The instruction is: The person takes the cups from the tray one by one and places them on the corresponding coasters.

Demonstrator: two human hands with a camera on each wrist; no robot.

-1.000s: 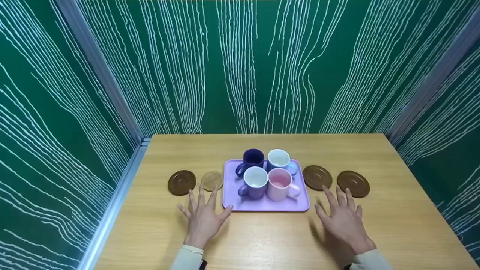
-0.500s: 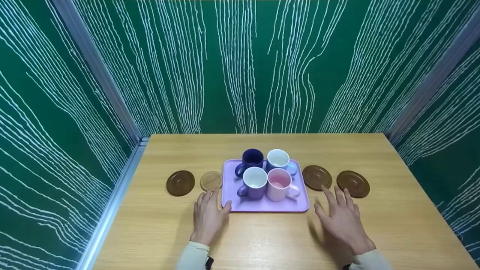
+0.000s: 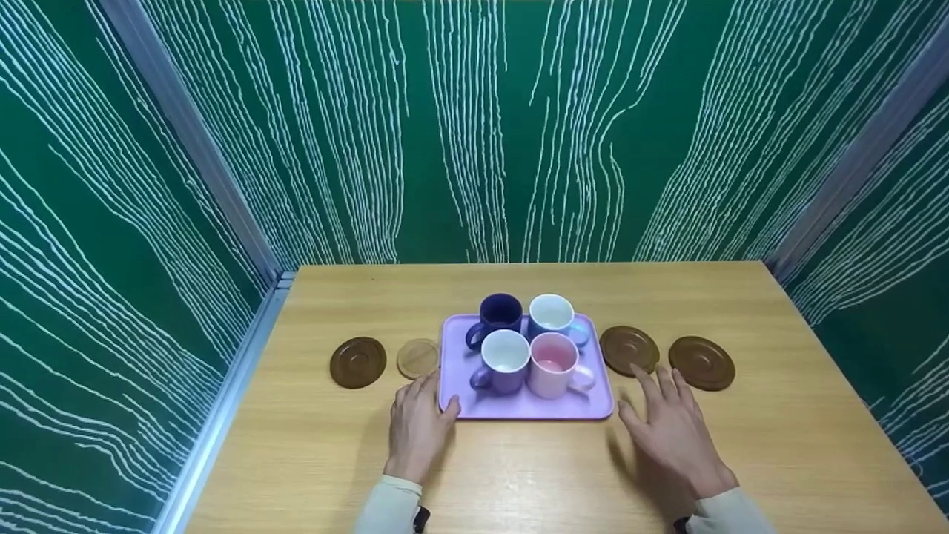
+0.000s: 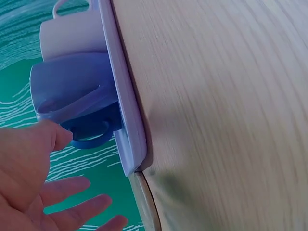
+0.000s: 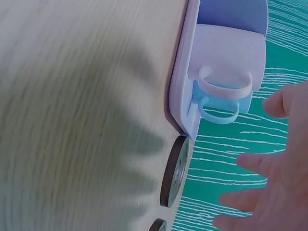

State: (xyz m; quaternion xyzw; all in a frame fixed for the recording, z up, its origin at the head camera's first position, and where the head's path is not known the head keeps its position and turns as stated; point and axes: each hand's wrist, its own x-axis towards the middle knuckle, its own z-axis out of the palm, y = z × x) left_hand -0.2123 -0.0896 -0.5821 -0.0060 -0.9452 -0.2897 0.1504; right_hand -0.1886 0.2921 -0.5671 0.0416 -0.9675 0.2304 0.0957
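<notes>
A purple tray (image 3: 452,393) carries several mugs: a dark navy mug (image 3: 495,315) and a blue mug with a white inside (image 3: 550,313) at the back, a purple mug (image 3: 506,371) and a pink mug (image 3: 550,374) in front. My left hand (image 3: 417,426) is at the tray's front left corner, fingers relaxed and holding nothing; in the left wrist view its thumb (image 4: 57,134) overlaps the purple mug's handle. Right of the tray hovers my right hand (image 3: 675,434), fingers loosely spread with nothing in them. Its shadow falls on the table.
A brown coaster (image 3: 358,362) and a pale round coaster (image 3: 417,357) lie left of the tray. On its right are two more brown coasters, one nearer (image 3: 629,348) and one farther out (image 3: 701,362). Green walls with white lines surround the wooden table (image 3: 534,475).
My left hand has moved right toward the tray's left edge, its spread fingers drawing together. The right hand has barely shifted. Tray, mugs and coasters stay in place.
</notes>
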